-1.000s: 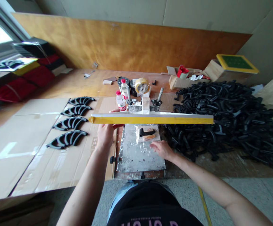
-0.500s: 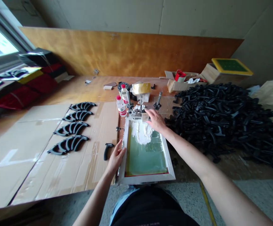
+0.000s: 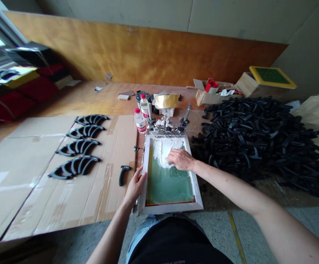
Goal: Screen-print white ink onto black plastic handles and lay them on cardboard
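A framed printing screen (image 3: 148, 172) lies flat before me, its green mesh smeared with white ink (image 3: 160, 150) at the far end. My left hand (image 3: 135, 187) grips the frame's left edge. My right hand (image 3: 180, 160) is closed on the mesh at the edge of the ink; whatever it holds is hidden under the fingers. A single black plastic handle (image 3: 123, 174) lies on the cardboard just left of the frame.
Rows of black handles (image 3: 78, 146) are laid out on cardboard (image 3: 38, 183) at left. A big heap of black handles (image 3: 260, 132) fills the right. Bottles (image 3: 140, 120), a tape roll (image 3: 167, 100) and clamps stand behind the frame. Boxes (image 3: 214, 96) sit further back.
The screen frame, raised a second ago, has come down flat. My right hand left the plate beneath, went to the frame's far end, then drew back towards me over the ink.
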`<state>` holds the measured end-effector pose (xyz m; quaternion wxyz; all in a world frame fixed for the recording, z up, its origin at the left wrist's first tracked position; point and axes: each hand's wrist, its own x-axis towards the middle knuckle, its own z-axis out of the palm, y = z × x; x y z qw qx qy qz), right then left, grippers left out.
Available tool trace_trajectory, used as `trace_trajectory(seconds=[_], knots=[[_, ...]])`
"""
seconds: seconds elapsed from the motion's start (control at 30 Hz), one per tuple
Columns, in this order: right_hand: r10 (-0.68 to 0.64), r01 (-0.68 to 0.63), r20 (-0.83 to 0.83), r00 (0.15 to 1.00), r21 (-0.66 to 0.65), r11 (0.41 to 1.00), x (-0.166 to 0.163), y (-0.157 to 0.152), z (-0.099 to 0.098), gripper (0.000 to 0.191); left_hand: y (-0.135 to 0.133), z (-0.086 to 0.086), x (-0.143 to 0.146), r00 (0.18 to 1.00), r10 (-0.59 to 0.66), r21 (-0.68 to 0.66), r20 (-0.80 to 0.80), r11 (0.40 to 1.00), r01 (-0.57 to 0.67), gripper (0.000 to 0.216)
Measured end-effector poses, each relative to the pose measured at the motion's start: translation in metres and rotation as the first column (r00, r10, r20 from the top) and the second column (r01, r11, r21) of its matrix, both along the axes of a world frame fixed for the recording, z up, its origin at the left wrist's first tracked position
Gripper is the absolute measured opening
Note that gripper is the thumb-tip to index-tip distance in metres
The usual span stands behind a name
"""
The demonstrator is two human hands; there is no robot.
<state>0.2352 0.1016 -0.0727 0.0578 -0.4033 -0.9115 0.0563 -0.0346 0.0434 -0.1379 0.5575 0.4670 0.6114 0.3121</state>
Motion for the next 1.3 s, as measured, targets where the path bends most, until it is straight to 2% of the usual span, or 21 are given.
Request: trace_trajectory(seconds=[0.07,0.13,0.27,0.4,0.5,0.6,0.67,0.73,0.77,0.83,0.9,0.93,0.97,1.0,1.07,1.1,1.13,1.2,1.23,1.3], knots=[[0.081,-0.082,-0.028,0.996,-0.034,0.996,0.006,-0.001,0.006,0.01,0.0,0.0,0.0,1.0,0.004,0.019,-0.004,1.0,-0.004,0.076],[0.047,-0.049,-0.062,0.997,-0.037,0.998,0.007,0.004,0.008,0.011,0.001,0.0,0.0,1.0,0.005,0.03,0.006,1.0,-0.005,0.075],[-0.078,0.083,-0.082,0.994,0.07,0.994,0.0,0.005,-0.005,0.014,0.001,0.002,-0.001,1.0,0.001,0.024,0.011,1.0,-0.001,0.076],[-0.002,0.005,-0.077,0.997,0.046,0.999,0.002,-0.016,-0.014,0.012,0.0,0.008,0.002,1.0,0.012,0.035,-0.002,0.999,-0.012,0.078],[-0.045,0.046,-0.142,0.989,0.001,0.999,0.003,-0.006,-0.002,0.007,-0.001,0.018,0.002,1.0,0.024,0.016,-0.002,1.0,-0.024,0.08],[-0.224,0.23,-0.23,0.947,-0.004,0.973,0.0,0.032,0.017,0.03,-0.002,0.041,-0.002,0.998,0.023,-0.01,0.055,1.0,-0.023,0.084],[-0.343,0.359,-0.273,0.899,0.01,0.933,0.007,0.059,0.031,0.051,0.0,0.063,-0.005,0.995,0.015,0.005,0.097,1.0,-0.016,0.077],[-0.446,0.485,-0.333,0.831,0.04,0.873,0.028,0.077,0.041,0.057,0.008,0.087,-0.005,0.994,0.03,0.048,0.107,0.998,-0.035,0.062],[-0.497,0.555,-0.377,0.781,0.055,0.83,0.043,0.081,0.043,0.054,0.015,0.098,-0.003,0.991,0.043,0.08,0.127,0.995,-0.054,0.057],[-0.613,0.708,-0.463,0.64,0.045,0.705,0.075,0.078,0.04,0.04,0.032,0.119,0.004,0.963,0.087,0.176,0.254,0.975,-0.134,0.053],[-0.737,0.823,-0.472,0.484,-0.039,0.566,0.097,0.063,0.024,0.028,0.052,0.135,0.016,0.896,0.084,0.247,0.436,0.946,-0.209,0.051],[-0.782,0.847,-0.44,0.441,-0.086,0.525,0.102,0.053,0.013,0.024,0.06,0.14,0.022,0.862,0.074,0.259,0.502,0.938,-0.231,0.05],[-0.805,0.841,-0.392,0.445,-0.127,0.526,0.1,0.042,0.0,0.022,0.067,0.143,0.028,0.838,0.075,0.259,0.54,0.933,-0.251,0.049],[-0.791,0.804,-0.346,0.504,-0.147,0.576,0.094,0.03,-0.014,0.021,0.071,0.143,0.033,0.823,0.092,0.249,0.56,0.929,-0.274,0.047],[-0.657,0.643,-0.269,0.705,-0.149,0.751,0.071,0.009,-0.037,0.026,0.069,0.132,0.043,0.8,0.176,0.213,0.574,0.911,-0.353,0.044],[-0.58,0.565,-0.232,0.781,-0.132,0.814,0.057,0.0,-0.045,0.031,0.062,0.122,0.047,0.795,0.215,0.182,0.568,0.909,-0.376,0.043],[-0.527,0.514,-0.199,0.826,-0.117,0.85,0.042,-0.008,-0.05,0.032,0.052,0.11,0.052,0.805,0.232,0.127,0.546,0.927,-0.353,0.043],[-0.503,0.498,-0.169,0.847,-0.075,0.864,0.013,-0.024,-0.05,0.024,0.026,0.082,0.061,0.858,0.192,-0.062,0.476,0.981,-0.185,0.049],[-0.513,0.513,-0.179,0.84,-0.049,0.857,-0.002,-0.032,-0.048,0.019,0.011,0.068,0.066,0.879,0.155,-0.173,0.45,0.981,-0.085,0.054],[-0.461,0.475,-0.229,0.857,0.007,0.88,-0.028,-0.05,-0.04,0.015,-0.014,0.045,0.072,0.884,0.138,-0.317,0.446,0.948,0.012,0.058]])
